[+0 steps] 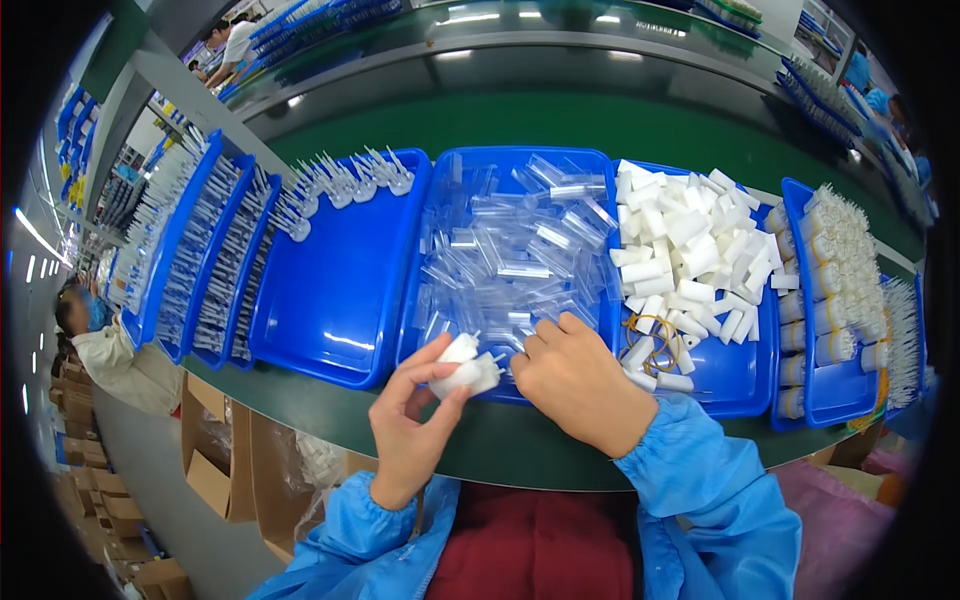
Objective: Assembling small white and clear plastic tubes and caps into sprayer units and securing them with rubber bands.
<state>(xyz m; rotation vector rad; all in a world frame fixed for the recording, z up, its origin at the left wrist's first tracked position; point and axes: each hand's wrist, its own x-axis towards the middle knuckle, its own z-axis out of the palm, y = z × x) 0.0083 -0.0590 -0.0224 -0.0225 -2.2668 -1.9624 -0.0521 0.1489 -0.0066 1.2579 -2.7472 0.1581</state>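
Observation:
My left hand point(408, 425) is closed around a few small white plastic pieces point(468, 372) with thin tips, held over the near edge of the middle blue tray. Close beside them, my right hand point(578, 385) is turned back-up with its fingers curled; whatever is in them is hidden. Under and beyond both hands lie many clear plastic tubes point(520, 240), heaped in the middle blue tray point(530, 153). To the right, white plastic cylinders point(690, 230) fill another blue tray point(735, 375), with tan rubber bands point(648, 345) among them.
At left, a blue tray point(325, 290) holds several upright thin-tipped pieces point(365, 178) along its far side. Tilted blue trays point(175, 270) of similar pieces stand further left. Bundled white pieces point(840, 270) stand at right. Cardboard boxes point(215, 450) sit below the green table; another person point(110, 340) is at far left.

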